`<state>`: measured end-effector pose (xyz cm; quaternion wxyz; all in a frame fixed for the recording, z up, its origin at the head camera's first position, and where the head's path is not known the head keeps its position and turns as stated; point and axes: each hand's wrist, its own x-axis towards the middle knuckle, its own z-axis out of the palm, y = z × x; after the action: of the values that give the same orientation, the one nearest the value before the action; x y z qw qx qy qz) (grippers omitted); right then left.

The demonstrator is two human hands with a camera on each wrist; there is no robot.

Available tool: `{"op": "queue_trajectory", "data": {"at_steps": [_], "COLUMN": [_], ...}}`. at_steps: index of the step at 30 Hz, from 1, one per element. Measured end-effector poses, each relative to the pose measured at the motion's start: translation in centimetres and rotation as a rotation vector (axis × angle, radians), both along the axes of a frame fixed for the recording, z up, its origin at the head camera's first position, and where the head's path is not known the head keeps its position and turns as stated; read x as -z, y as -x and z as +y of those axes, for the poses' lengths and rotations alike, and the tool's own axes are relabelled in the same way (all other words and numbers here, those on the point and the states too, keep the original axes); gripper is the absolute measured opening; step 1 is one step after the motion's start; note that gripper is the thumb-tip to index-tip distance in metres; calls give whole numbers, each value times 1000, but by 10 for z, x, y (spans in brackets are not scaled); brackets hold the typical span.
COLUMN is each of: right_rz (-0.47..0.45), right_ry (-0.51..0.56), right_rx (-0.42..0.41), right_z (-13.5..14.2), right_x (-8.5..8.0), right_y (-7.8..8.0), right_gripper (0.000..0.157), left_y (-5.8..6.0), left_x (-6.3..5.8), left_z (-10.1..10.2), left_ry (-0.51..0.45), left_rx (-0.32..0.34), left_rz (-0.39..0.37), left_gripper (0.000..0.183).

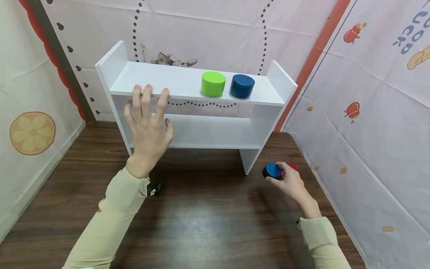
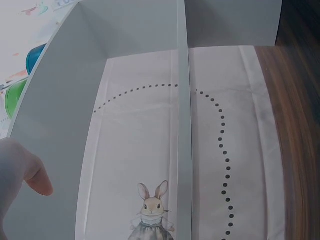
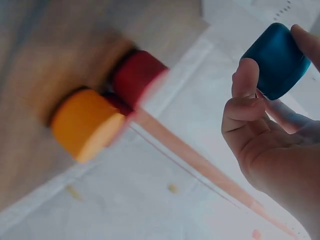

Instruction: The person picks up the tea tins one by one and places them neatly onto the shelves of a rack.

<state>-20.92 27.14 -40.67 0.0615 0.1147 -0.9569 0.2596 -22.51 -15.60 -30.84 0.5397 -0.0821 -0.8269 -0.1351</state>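
My right hand (image 1: 290, 181) pinches a blue cylinder (image 1: 271, 170) between thumb and fingers, to the right of the white shelf's foot. The right wrist view shows that blue cylinder (image 3: 277, 62) tilted in the fingertips. My left hand (image 1: 147, 129) is spread at the front of the white shelf (image 1: 154, 80), fingertips at the edge of its top board. Its thumb (image 2: 37, 177) shows by the top board in the left wrist view. On the top board stand a light green cylinder (image 1: 213, 84) and a dark blue cylinder (image 1: 242, 86), side by side on the right half.
Beyond the right hand, an orange cylinder (image 3: 85, 122) and a red cylinder (image 3: 137, 75) stand on the brown table (image 1: 198, 228), another red piece between them. A lower board (image 1: 211, 130) spans the shelf. Printed cloth (image 1: 362, 93) walls the table's sides and back.
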Motion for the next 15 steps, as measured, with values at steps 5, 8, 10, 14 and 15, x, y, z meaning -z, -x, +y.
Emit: {"op": "queue_trajectory", "data": {"at_steps": [5,8,10,14,15], "right_rz": [29,39,52,75,79], "right_ry": [6,15,17,13,12], "right_rx": [-2,-7,-14,-28,-32], "right_z": [-7,-10,-11,-15,-16], "right_x": [-21,-32,-40,-56,-59], "right_y": [2,4,5,7,7], "right_gripper": [63,62,62,61,61], "left_y": [0,0,0,0,0], "left_x": [0,0,0,0,0], "left_z": [0,0,1,1,1], "left_ry": [2,1,1,1,0], "left_rx": [-4,-5,-4,-3,-3], "left_rz": [-2,-1,-1,-5,-6], "left_gripper": [77,77,77,77,78]}}
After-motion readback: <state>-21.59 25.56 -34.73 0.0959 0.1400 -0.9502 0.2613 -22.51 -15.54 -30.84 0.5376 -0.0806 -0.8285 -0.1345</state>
